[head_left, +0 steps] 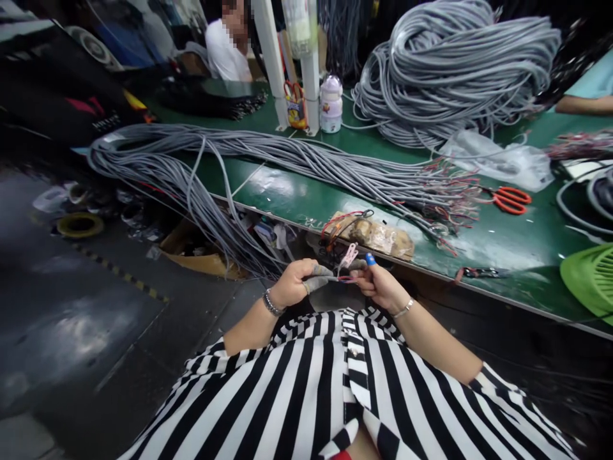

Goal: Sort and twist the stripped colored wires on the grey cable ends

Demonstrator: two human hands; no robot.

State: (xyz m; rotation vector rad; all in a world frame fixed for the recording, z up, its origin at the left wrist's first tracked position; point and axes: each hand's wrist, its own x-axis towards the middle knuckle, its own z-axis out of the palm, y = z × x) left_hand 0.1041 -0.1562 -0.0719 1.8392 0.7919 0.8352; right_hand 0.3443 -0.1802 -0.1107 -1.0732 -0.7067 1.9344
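Observation:
Both my hands meet in front of my body, just short of the bench edge. My left hand (297,281), its fingertips wrapped in grey tape, pinches a grey cable (331,278) close to its stripped end. Thin red and blue wires (347,279) come out of that end, and my right hand (378,284) grips them between its fingers. A blue cover sits on a fingertip of my right hand. Right behind my hands stands a small pink clip-like piece (350,255). Beyond it a taped, worn block (373,236) lies at the edge with red and black leads.
A long bundle of grey cables (287,153) runs along the green bench (479,268), looping off its left end. Orange-handled scissors (512,200), a cutting tool (481,273) and a green basket (589,281) lie rightward. Behind are a large cable coil (454,70), a bottle (331,105) and a person (228,48).

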